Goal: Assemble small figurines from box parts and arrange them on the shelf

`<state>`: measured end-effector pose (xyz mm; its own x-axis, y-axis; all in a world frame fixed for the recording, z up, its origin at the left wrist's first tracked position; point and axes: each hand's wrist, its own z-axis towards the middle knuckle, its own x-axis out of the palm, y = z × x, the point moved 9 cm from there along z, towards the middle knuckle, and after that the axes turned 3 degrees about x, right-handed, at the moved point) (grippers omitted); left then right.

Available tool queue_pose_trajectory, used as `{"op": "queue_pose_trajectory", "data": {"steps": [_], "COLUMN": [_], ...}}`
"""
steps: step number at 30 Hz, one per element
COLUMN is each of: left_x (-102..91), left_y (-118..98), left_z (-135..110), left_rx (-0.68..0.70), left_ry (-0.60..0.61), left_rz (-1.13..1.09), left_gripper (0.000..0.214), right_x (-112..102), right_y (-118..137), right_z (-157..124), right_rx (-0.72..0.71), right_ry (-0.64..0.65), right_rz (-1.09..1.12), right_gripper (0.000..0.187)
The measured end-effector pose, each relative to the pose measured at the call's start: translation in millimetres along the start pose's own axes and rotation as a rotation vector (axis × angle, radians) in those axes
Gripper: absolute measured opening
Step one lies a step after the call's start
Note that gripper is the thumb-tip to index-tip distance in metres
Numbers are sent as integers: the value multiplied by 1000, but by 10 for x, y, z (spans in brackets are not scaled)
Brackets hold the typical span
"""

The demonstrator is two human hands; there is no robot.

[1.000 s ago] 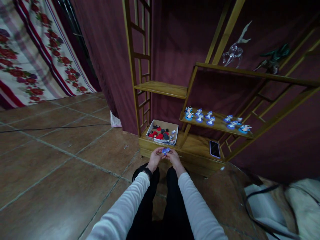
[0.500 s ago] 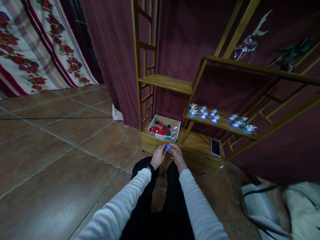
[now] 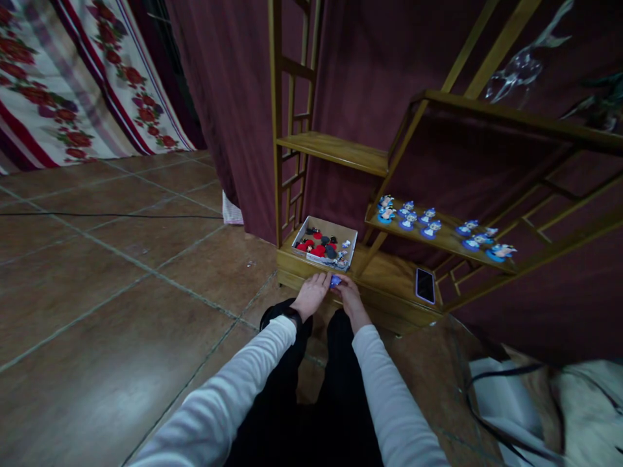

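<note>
Between my two hands is a small purple-blue figurine [image 3: 335, 281], held just in front of the low wooden shelf. My left hand [image 3: 312, 293] has its fingers closed on the figurine's left side, and my right hand [image 3: 350, 294] pinches it from the right. Fingers cover part of it, so its details are hard to make out. Right behind my hands sits an open cardboard box [image 3: 302, 256] with red, black and white small figure pieces in it. Several similar figurines on blue and purple bases [image 3: 431, 228] stand in groups on the middle shelf to the right.
A phone [image 3: 425, 286] lies on the lower shelf at the right. The wooden shelf unit [image 3: 341, 153] stands against a dark red curtain. Glass ornament [image 3: 516, 70] on the upper shelf. A pale bag [image 3: 591, 408] rests on the tiled floor at lower right.
The figurine and both hands have shifted slightly right in view, and the figurine now appears turned. My left fingers lie further over it. The camera view has also shifted a little.
</note>
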<state>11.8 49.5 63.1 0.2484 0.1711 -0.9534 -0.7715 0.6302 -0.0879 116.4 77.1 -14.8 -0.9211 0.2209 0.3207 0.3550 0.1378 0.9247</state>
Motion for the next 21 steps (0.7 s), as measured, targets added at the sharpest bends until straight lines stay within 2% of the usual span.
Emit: {"op": "queue_pose_trajectory", "data": {"steps": [9,21], "left_x": [28,39], "left_y": [-23,-27], "left_z": [19,16], "left_rx": [30,19], "left_ry": [-32,-31], "left_rz": [34,-139], "left_gripper": [48,51], "right_x": [-5,1], "right_y": [-33,-28], "right_z": [41,30], "right_rx": [41,65], "right_ry": [34,46], "right_rz": [3,-42], "right_gripper": [27,26]}}
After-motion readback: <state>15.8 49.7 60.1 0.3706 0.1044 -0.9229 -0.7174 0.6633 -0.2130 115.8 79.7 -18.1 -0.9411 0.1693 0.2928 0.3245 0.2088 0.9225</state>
